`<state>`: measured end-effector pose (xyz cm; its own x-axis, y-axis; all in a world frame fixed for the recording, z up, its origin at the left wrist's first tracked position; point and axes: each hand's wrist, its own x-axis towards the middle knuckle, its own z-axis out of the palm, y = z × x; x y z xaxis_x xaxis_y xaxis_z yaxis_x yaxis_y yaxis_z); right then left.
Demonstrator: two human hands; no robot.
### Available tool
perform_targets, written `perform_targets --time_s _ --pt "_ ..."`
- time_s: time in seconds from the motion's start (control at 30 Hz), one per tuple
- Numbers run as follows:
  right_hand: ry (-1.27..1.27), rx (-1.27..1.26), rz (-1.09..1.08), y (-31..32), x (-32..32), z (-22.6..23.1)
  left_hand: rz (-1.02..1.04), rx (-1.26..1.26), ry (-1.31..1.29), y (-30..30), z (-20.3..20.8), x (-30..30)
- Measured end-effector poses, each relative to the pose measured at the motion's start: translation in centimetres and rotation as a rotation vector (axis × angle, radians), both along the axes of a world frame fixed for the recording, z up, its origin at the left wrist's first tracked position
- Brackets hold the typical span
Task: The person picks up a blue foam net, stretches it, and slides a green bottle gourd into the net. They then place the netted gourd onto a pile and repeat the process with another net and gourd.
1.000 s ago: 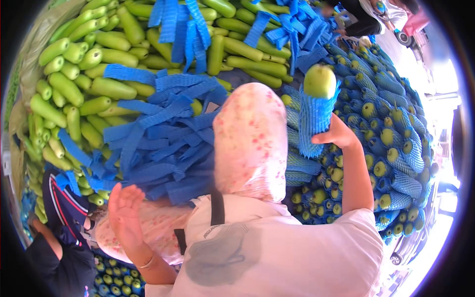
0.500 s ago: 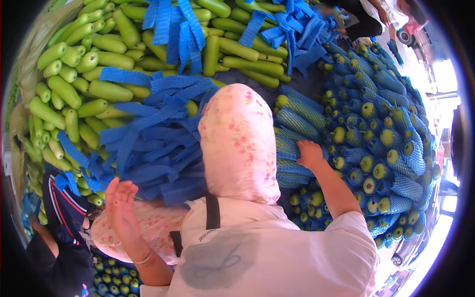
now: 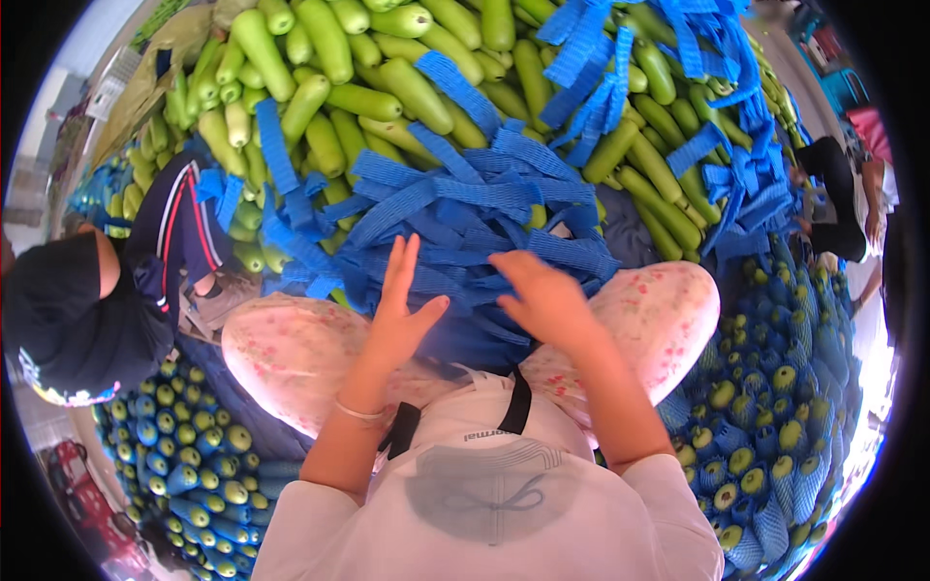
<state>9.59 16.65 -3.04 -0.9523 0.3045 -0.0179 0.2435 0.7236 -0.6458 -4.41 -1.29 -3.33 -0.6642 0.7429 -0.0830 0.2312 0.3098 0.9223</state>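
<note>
A heap of flattened blue foam-net sleeves (image 3: 455, 208) lies in front of my folded legs. At its near edge my left hand (image 3: 399, 315) is raised, fingers stretched and thumb apart, holding nothing. Just to the right, my right hand (image 3: 547, 302) hovers over the same sleeves, somewhat blurred, with its index finger and thumb apart and nothing visible between them. Beyond the heap, long pale-green gourds (image 3: 412, 92) lie piled without sleeves. Gourds in blue net sleeves (image 3: 746, 450) are stacked at my right, their green ends showing.
More sleeved gourds (image 3: 199, 484) fill the area at lower left. A person in dark clothing (image 3: 87, 300) sits close on my left. At the far right is another person's dark-clothed leg (image 3: 831, 198). More loose blue sleeves (image 3: 741, 198) hang over the gourds at upper right.
My right hand has left the sleeved gourds on the right and come over the sleeve heap. My left hand has moved inward beside it. The view has turned from the right toward the front.
</note>
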Motion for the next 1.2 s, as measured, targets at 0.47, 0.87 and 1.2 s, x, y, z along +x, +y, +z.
perform_targets --time_s 0.47,0.87,1.2 --pt "0.172 -0.356 0.010 -2.9 -2.2 2.7 -0.162 0.098 -0.733 -0.4 0.3 0.0" --pt "0.302 -0.530 -0.202 -5.5 -2.1 2.9 0.004 0.404 -0.970 -0.1 0.8 2.7" --pt "0.347 -0.614 -0.525 -3.5 -0.6 1.0 0.123 0.320 -0.665 -2.7 0.3 -0.9"
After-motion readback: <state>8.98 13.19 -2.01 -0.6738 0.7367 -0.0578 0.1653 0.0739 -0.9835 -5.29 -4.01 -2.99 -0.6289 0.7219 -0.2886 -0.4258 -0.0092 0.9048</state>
